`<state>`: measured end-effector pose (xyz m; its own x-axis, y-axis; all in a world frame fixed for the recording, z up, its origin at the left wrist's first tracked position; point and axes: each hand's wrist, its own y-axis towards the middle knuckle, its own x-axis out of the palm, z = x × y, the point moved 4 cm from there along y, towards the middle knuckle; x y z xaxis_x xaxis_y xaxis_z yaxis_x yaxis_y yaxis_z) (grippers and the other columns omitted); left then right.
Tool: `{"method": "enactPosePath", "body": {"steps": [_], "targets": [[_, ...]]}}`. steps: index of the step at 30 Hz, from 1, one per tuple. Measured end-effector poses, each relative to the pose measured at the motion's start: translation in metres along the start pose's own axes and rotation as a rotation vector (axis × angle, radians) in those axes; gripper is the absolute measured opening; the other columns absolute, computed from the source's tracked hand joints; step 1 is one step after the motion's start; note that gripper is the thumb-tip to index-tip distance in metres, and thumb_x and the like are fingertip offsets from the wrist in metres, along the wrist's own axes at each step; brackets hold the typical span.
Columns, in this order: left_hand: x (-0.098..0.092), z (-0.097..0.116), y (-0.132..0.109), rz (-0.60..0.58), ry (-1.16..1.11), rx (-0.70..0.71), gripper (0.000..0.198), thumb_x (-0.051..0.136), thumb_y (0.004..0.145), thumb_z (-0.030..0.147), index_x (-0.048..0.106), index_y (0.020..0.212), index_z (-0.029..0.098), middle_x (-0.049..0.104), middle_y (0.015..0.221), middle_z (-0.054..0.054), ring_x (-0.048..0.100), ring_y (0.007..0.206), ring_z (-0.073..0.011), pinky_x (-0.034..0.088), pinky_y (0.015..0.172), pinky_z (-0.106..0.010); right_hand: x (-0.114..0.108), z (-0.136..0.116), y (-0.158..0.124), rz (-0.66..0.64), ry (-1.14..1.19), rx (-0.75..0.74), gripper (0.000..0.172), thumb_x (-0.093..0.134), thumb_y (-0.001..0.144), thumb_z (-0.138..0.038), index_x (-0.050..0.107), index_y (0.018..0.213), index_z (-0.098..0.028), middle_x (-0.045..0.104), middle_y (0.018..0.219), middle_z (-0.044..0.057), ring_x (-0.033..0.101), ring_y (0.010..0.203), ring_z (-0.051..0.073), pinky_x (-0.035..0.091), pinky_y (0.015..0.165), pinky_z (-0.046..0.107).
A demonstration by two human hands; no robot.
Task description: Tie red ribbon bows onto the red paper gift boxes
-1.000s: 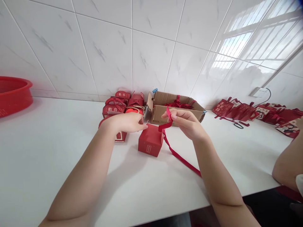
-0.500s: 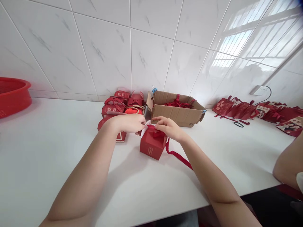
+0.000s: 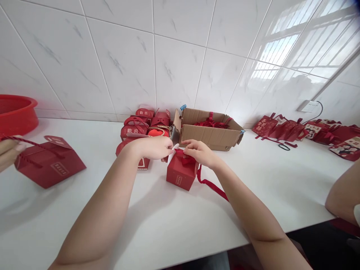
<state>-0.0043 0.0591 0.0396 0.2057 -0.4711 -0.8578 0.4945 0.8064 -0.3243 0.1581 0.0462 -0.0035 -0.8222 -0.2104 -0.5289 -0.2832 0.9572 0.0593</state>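
A small red gift box (image 3: 180,173) stands on the white table in front of me. Red ribbon (image 3: 213,186) lies over its top and trails down the right side onto the table. My left hand (image 3: 159,147) is closed at the box's upper left edge, its fingertips pinching the ribbon beside a pale flap. On the right side of the top, my right hand (image 3: 200,152) pinches the ribbon between thumb and forefinger, the other fingers loosely bent. The ribbon between the two hands is partly hidden by my fingers.
Several finished-looking red boxes (image 3: 134,130) stand behind my left hand. A cardboard carton (image 3: 210,137) holds red ribbons. At left are a red basin (image 3: 19,116) and another person's hand (image 3: 8,152) with a red handled box (image 3: 53,163). Red bags (image 3: 266,126) and scissors (image 3: 284,147) lie right.
Another person's hand has come in from the left, carrying a red box by its twisted handle. My hands and the box before me stay almost where they were.
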Motion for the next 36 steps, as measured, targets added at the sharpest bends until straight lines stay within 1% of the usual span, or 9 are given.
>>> {"method": "enactPosePath", "body": {"steps": [9,13,18,22,26,29,32,34,36], "targets": [[0.001,-0.002,0.001,-0.022,0.027,-0.011,0.024,0.044,0.08,0.042,0.053,0.071,0.021,0.069,0.086,-0.005,0.051,0.06,-0.0181,0.036,0.053,-0.029,0.003,0.001,0.0,0.016,0.003,-0.013,0.031,0.05,0.082,-0.036,0.059,0.059,-0.018,0.05,0.132,0.003,0.057,0.107,0.021,0.042,0.08,0.03],[0.001,-0.002,0.0,-0.041,0.036,-0.018,0.025,0.044,0.08,0.042,0.054,0.073,0.021,0.069,0.088,-0.006,0.053,0.063,-0.0188,0.037,0.054,-0.029,0.004,0.0,0.0,0.028,-0.006,-0.027,0.03,0.051,0.082,-0.036,0.059,0.06,-0.018,0.051,0.131,0.003,0.056,0.107,0.02,0.042,0.082,0.03],[0.001,0.0,0.0,-0.046,0.048,-0.016,0.026,0.043,0.08,0.043,0.055,0.073,0.02,0.069,0.09,-0.007,0.056,0.066,-0.0198,0.038,0.054,-0.028,0.005,0.0,0.0,0.028,0.014,-0.013,0.031,0.051,0.083,-0.037,0.059,0.06,-0.017,0.05,0.132,0.003,0.058,0.102,0.019,0.044,0.076,0.029],[0.002,0.0,0.001,-0.053,0.038,-0.014,0.03,0.045,0.079,0.047,0.057,0.074,0.02,0.07,0.09,-0.009,0.059,0.068,-0.0206,0.038,0.054,-0.028,0.006,-0.001,0.0,0.034,-0.053,-0.058,0.027,0.052,0.083,-0.036,0.065,0.065,-0.019,0.053,0.129,0.004,0.056,0.107,0.021,0.042,0.083,0.03],[-0.001,-0.005,0.0,-0.019,-0.055,-0.001,0.038,0.045,0.078,0.053,0.061,0.075,0.019,0.07,0.089,-0.01,0.062,0.074,-0.0229,0.04,0.058,-0.027,0.006,-0.003,0.0,0.04,-0.079,-0.086,0.027,0.052,0.084,-0.036,0.066,0.068,-0.02,0.055,0.125,0.005,0.054,0.111,0.021,0.042,0.086,0.031],[-0.005,-0.012,0.002,0.046,-0.055,-0.025,0.04,0.045,0.077,0.055,0.061,0.073,0.019,0.069,0.085,-0.01,0.06,0.069,-0.0224,0.038,0.056,-0.028,0.005,-0.004,-0.001,0.04,-0.071,-0.082,0.028,0.051,0.084,-0.036,0.066,0.067,-0.02,0.055,0.125,0.005,0.054,0.111,0.021,0.043,0.084,0.03],[-0.005,-0.013,0.007,0.084,-0.054,-0.006,0.036,0.048,0.075,0.053,0.06,0.074,0.019,0.067,0.082,-0.01,0.059,0.066,-0.0212,0.036,0.055,-0.028,0.006,-0.005,-0.001,0.045,-0.081,-0.093,0.028,0.051,0.085,-0.037,0.067,0.068,-0.02,0.056,0.124,0.005,0.054,0.11,0.02,0.043,0.085,0.031],[-0.003,-0.011,0.011,0.076,-0.062,0.031,0.03,0.05,0.074,0.05,0.059,0.076,0.021,0.066,0.081,-0.007,0.057,0.065,-0.0201,0.036,0.054,-0.027,0.007,-0.005,-0.001,0.044,-0.08,-0.105,0.029,0.051,0.086,-0.037,0.067,0.069,-0.02,0.057,0.123,0.005,0.055,0.109,0.02,0.043,0.085,0.031],[-0.001,-0.008,0.013,0.075,-0.054,0.058,0.022,0.05,0.074,0.043,0.055,0.072,0.022,0.063,0.077,-0.004,0.054,0.061,-0.0181,0.033,0.053,-0.027,0.008,-0.004,-0.001,0.041,-0.076,-0.103,0.028,0.051,0.086,-0.038,0.068,0.072,-0.02,0.056,0.125,0.005,0.055,0.109,0.02,0.043,0.085,0.03]]}}
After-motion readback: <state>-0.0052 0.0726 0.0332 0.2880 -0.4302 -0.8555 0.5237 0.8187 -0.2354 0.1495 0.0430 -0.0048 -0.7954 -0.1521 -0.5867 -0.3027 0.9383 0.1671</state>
